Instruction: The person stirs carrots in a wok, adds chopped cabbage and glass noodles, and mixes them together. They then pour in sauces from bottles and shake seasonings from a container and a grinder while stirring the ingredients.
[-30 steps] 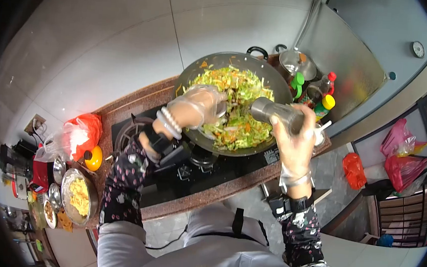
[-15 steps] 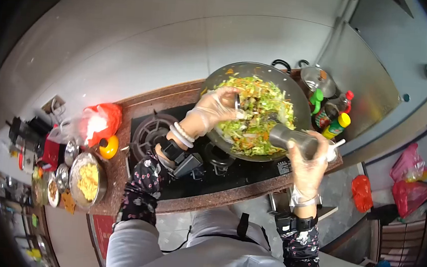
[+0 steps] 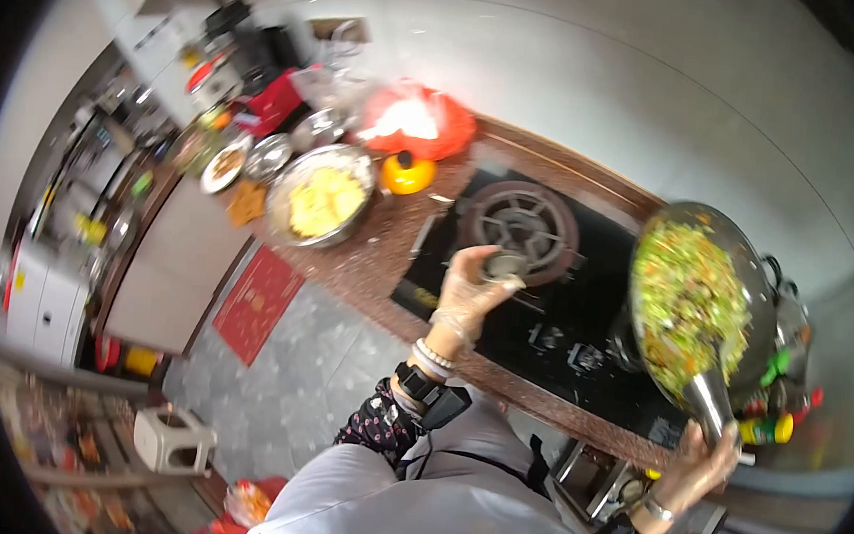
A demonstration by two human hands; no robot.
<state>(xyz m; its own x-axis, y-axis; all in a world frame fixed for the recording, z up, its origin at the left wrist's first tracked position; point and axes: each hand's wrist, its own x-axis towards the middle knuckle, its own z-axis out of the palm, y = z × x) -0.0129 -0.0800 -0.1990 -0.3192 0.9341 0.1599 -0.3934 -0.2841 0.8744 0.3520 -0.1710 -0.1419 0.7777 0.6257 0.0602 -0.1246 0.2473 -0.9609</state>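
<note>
My left hand (image 3: 473,293), in a clear glove, holds a small round dish or lid (image 3: 504,265) between thumb and fingers above the black stove (image 3: 563,323), near the bare burner (image 3: 518,231). On the right, my gloved right hand (image 3: 708,462) is closed around the end of a grey metal handle (image 3: 707,400) that reaches into the wok (image 3: 758,333). Shredded green vegetables with orange bits (image 3: 691,288) fill the wok. Its far end in the food is hidden.
Left of the stove are a bowl of yellow food (image 3: 324,202), a yellow-orange lidded item (image 3: 408,173) and a red plastic bag (image 3: 423,121). Bottles (image 3: 767,428) stand right of the wok. A white stool (image 3: 175,440) is on the floor.
The view has turned left. My left hand, with the small round item, has moved away from over the wok to near the bare burner. My right hand still holds the handle.
</note>
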